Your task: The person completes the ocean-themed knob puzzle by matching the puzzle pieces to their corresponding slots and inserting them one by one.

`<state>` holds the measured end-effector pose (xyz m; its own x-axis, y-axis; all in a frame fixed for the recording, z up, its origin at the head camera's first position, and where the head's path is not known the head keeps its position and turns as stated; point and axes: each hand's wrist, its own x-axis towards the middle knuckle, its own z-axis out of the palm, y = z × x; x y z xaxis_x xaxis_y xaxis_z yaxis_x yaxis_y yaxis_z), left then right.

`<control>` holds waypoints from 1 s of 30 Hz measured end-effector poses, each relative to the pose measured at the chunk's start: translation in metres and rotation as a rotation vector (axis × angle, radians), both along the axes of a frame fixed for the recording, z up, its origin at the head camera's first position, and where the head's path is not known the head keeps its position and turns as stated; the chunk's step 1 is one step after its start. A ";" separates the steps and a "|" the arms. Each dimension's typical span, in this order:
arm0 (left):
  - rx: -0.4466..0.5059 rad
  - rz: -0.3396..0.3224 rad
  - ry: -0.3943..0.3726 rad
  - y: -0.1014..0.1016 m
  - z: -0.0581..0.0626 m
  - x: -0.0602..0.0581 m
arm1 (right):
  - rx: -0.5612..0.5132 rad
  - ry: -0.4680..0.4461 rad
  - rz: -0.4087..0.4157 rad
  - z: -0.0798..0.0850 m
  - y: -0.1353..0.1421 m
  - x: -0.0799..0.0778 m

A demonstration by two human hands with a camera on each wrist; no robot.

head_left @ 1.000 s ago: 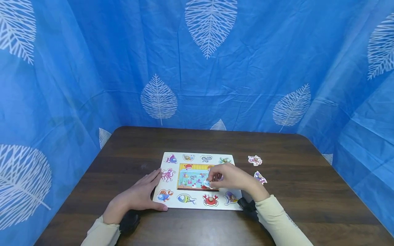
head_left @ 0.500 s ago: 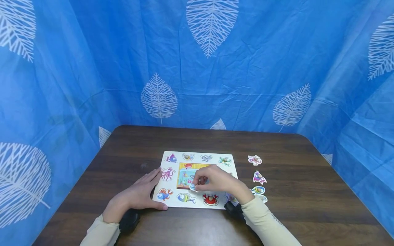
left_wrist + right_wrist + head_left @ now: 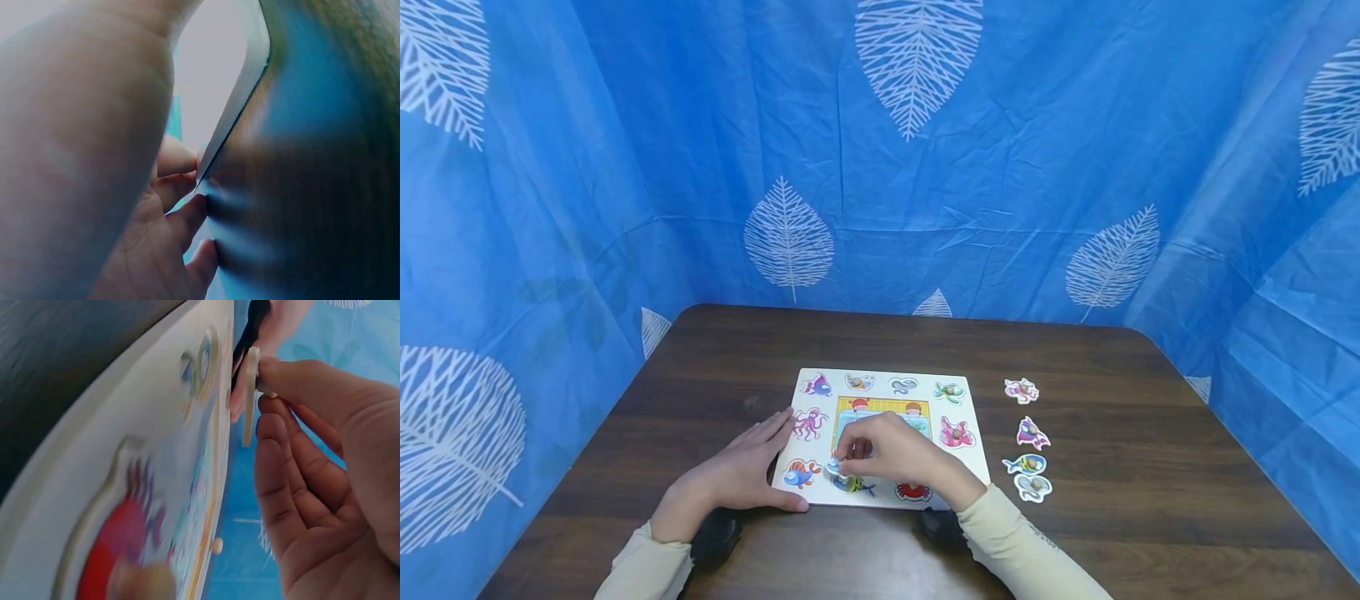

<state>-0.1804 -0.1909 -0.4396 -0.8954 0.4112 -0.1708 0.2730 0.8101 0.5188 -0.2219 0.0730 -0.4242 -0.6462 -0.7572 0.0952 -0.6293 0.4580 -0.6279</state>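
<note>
My right hand (image 3: 887, 454) pinches a small blue-and-white knobbed puzzle piece (image 3: 833, 465) between thumb and fingers. That piece is over the lower left of the white puzzle board (image 3: 882, 385), between the orange-and-blue fish picture (image 3: 802, 474) and the yellow striped fish picture (image 3: 854, 485). In the right wrist view the piece (image 3: 249, 400) stands edge-on, apart from the board surface. My left hand (image 3: 741, 467) rests at the board's left edge, fingers extended against it and thumb at the front corner. The left wrist view shows its fingertips (image 3: 199, 206) touching the board's edge.
Right of the board lie a pink piece (image 3: 1022, 391), a pink-and-purple fish piece (image 3: 1032, 432), a striped fish piece (image 3: 1026, 464) and a greyish piece (image 3: 1033, 487). A knobbed pink starfish (image 3: 957, 432) and red crab (image 3: 913, 492) sit in the board.
My right hand has moved left across the board with the puzzle piece, uncovering the starfish and the loose pieces at right. The left hand has stayed in place.
</note>
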 end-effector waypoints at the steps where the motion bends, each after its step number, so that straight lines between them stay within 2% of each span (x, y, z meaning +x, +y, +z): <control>1: 0.000 0.000 -0.002 0.000 0.000 0.000 | 0.000 -0.008 0.001 0.000 -0.003 0.000; 14: -0.008 -0.005 -0.008 -0.001 0.000 0.000 | 0.017 -0.020 -0.002 -0.003 -0.037 0.002; 30: 0.012 -0.021 0.002 -0.002 0.001 -0.001 | 0.067 0.008 0.008 -0.008 -0.059 0.002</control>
<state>-0.1810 -0.1931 -0.4381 -0.8869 0.4318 -0.1638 0.2910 0.7979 0.5279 -0.2202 0.0136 -0.4326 -0.6395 -0.7672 0.0493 -0.6381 0.4939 -0.5906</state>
